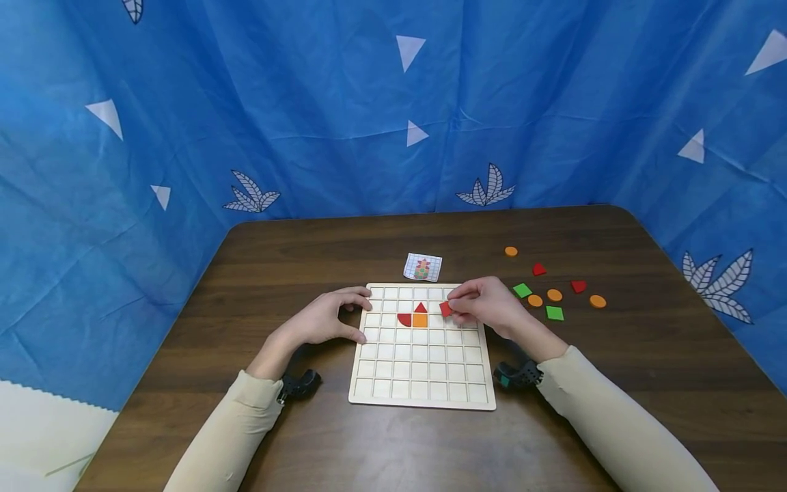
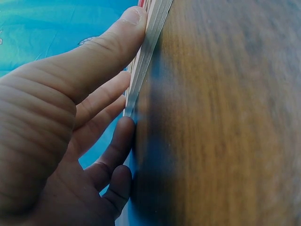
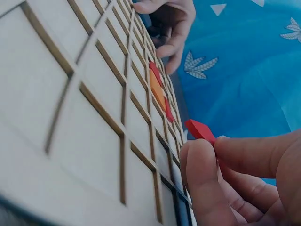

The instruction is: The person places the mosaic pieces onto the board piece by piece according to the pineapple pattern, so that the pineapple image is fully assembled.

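Observation:
A pale gridded wooden board (image 1: pixel 393 389) lies on the table. Its left edge is touched by my left hand (image 1: pixel 322 318), thumb and fingertips spread along the rim; in the left wrist view the thumb (image 2: pixel 106 54) presses the board's side (image 2: pixel 146 54). Over the upper right squares, my right hand (image 1: pixel 488 306) pinches a small flat red tile (image 1: pixel 445 309) between thumb and fingertips. The right wrist view shows that tile (image 3: pixel 201 129) tilted above the grid, partly covered by fingers. Set in the board are a red triangle (image 1: pixel 421 308), an orange square (image 1: pixel 420 320) and a red quarter-circle (image 1: pixel 404 320).
Behind the board lies a printed pattern card (image 1: pixel 423 267). To the right are scattered several loose tiles, among them orange discs (image 1: pixel 598 301), green squares (image 1: pixel 555 313) and red pieces (image 1: pixel 578 286). A blue curtain (image 1: pixel 344 102) hangs behind the brown table (image 1: pixel 295 253).

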A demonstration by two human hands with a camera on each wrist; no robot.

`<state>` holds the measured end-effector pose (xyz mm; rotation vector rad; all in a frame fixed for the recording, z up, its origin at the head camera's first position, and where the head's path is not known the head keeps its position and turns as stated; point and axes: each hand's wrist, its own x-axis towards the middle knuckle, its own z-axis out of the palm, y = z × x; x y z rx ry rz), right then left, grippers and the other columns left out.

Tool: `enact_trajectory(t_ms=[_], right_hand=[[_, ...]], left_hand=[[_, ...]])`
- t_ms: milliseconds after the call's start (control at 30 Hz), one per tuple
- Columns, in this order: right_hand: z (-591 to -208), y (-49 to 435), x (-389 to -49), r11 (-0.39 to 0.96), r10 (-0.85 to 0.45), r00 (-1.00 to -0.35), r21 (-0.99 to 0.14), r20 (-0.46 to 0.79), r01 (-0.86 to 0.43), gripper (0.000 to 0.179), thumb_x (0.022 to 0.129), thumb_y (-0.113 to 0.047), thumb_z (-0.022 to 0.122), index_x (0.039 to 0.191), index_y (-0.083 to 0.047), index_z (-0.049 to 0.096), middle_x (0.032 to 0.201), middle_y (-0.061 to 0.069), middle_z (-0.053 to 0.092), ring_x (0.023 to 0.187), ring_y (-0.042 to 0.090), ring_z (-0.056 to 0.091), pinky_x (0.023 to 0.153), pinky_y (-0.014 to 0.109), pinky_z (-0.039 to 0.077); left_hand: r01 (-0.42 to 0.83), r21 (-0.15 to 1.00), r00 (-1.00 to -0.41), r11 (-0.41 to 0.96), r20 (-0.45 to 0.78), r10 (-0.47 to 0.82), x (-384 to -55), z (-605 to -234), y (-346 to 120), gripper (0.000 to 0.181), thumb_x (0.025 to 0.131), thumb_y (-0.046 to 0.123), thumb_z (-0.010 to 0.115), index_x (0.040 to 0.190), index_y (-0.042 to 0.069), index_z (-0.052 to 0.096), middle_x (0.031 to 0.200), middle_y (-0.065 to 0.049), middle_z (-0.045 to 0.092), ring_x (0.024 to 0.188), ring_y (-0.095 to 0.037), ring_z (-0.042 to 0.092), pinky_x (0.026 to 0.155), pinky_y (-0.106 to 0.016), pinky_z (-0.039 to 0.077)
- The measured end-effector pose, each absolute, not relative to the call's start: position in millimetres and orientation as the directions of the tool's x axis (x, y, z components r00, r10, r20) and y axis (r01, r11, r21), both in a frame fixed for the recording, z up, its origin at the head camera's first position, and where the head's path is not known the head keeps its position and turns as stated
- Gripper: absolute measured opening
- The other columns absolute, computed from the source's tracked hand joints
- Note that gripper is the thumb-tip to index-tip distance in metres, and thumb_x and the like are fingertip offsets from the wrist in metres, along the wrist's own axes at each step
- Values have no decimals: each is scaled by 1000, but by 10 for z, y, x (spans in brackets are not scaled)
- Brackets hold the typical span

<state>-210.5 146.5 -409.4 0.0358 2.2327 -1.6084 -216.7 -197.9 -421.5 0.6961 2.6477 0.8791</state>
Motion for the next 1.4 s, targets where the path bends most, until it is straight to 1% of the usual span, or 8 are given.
enact_trajectory(t_ms=[100,300,500,700,800,933,1200,1400], right_hand=[[-4121,1390,-2100,345,-188,-919,-899,-347,269,24,96,-7,73,118,2,71,104,17,73,73,18,71,73,29,62],[-4162,1287,-2084,362,-186,-921,-895,-343,261,21,94,-7,74,113,2,71,103,16,74,72,17,72,72,29,62],[-4132,1250,-2053,410,-176,-922,-877,-344,249,16,95,-8,74,108,1,73,95,13,75,68,17,70,70,27,61],[-4113,1204,-2026,533,-178,-939,-831,-296,161,10,94,-13,74,100,-5,75,81,9,73,65,19,65,64,27,55],[-4100,1186,-2016,604,-179,-950,-791,-254,98,8,93,-15,75,96,-8,76,80,6,71,66,20,63,61,28,50],[-4092,1171,-2009,658,-179,-960,-752,-217,47,4,93,-14,75,92,-11,77,80,4,69,68,20,60,60,29,48],[-4077,1139,-1979,722,-234,-961,-688,-147,-70,9,90,-14,75,82,-14,78,75,-2,69,72,19,56,63,30,43],[-4081,1156,-1987,714,-234,-959,-698,-161,-57,9,91,-14,75,83,-15,78,79,-1,70,76,20,57,66,31,44]], left_hand=[[355,617,-851,703,-98,515,-2161,-4211,-1980,55,75,39,92,122,22,70,154,4,52,129,-21,57,111,-42,47],[352,613,-853,707,-100,512,-2159,-4198,-1979,54,75,38,93,121,22,70,154,4,52,128,-20,57,111,-42,46],[355,612,-852,707,-101,514,-2161,-4205,-1977,54,75,38,93,121,22,70,153,4,52,127,-20,57,111,-41,47],[351,613,-853,708,-101,511,-2158,-4223,-1983,53,74,38,93,120,23,70,154,4,52,128,-21,57,111,-41,47],[356,609,-853,709,-99,513,-2162,-4225,-1982,54,74,39,93,121,24,70,154,4,52,128,-21,57,111,-41,47],[360,607,-851,709,-98,516,-2172,-4216,-1974,54,75,39,93,121,23,70,154,4,52,127,-21,57,110,-41,47],[350,613,-853,708,-103,512,-2169,-4200,-1970,54,75,38,93,122,23,70,154,4,51,129,-21,57,111,-42,47],[349,618,-854,705,-101,511,-2155,-4201,-1969,53,75,36,93,121,23,70,154,3,52,128,-21,57,111,-42,47]])
